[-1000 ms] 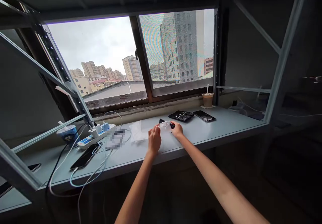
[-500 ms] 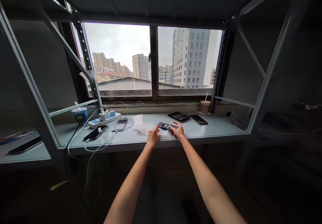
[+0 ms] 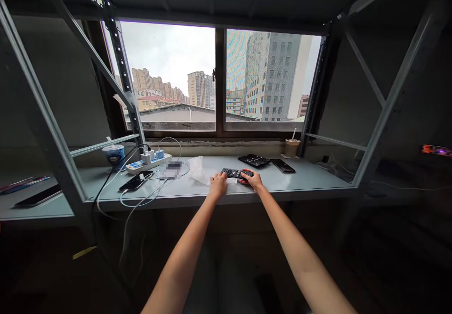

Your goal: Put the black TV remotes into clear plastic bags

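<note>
A black remote control (image 3: 233, 173) lies level just above or on the grey desk (image 3: 197, 192). My right hand (image 3: 253, 180) grips its right end, thumb on top. At its left end is my left hand (image 3: 218, 183), fingers curled and close to the remote's near corner; whether they pinch anything is too small to tell. A crumpled clear plastic bag (image 3: 198, 170) lies left of the remote, partly behind my left hand. Behind the remote is a black calculator-like device (image 3: 254, 161), with a dark phone (image 3: 283, 165) to its right.
A power strip (image 3: 148, 163) with plugs and white cables stands at the left, near a charging phone (image 3: 137, 181) and a blue cup (image 3: 114, 157). A drink cup with a straw (image 3: 292, 147) is at the back right. Metal shelf posts flank the desk.
My left hand's fingers have curled down beside the remote's left end, where one finger was stretched out before. The whole view has shifted slightly.
</note>
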### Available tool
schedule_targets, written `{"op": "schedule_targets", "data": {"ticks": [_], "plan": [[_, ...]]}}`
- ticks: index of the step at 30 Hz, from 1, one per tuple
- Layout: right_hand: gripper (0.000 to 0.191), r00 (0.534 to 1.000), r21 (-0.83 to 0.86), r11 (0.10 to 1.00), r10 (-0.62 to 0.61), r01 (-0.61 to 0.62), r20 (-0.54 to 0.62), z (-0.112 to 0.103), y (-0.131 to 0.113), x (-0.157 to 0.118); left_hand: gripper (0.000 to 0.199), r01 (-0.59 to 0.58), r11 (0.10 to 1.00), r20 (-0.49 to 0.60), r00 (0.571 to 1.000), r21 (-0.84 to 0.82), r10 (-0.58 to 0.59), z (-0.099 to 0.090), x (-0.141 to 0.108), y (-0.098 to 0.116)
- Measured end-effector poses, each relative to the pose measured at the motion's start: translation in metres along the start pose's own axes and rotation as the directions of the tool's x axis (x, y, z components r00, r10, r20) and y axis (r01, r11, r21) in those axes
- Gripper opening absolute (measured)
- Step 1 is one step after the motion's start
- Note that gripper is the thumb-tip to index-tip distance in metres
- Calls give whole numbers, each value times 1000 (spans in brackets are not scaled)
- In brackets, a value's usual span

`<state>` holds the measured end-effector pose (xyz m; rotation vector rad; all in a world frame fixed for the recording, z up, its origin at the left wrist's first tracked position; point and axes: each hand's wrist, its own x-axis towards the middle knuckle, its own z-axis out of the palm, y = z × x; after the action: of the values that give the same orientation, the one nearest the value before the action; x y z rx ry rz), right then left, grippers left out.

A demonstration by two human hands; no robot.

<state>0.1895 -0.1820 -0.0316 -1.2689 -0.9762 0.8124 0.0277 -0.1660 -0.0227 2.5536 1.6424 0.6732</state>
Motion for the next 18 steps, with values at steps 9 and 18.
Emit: {"op": "schedule_targets", "data": {"ticks": [9,18], "plan": [[61,998,-101,995,-14,7,-65,-6,-3,1,34,-21,1000,43,999,13,21,-1,1,-1],[37,985,-881,444,-106,166,133,13,-40,6,32,21,1000,71,997,-10,-21,3,0,-3]]}}
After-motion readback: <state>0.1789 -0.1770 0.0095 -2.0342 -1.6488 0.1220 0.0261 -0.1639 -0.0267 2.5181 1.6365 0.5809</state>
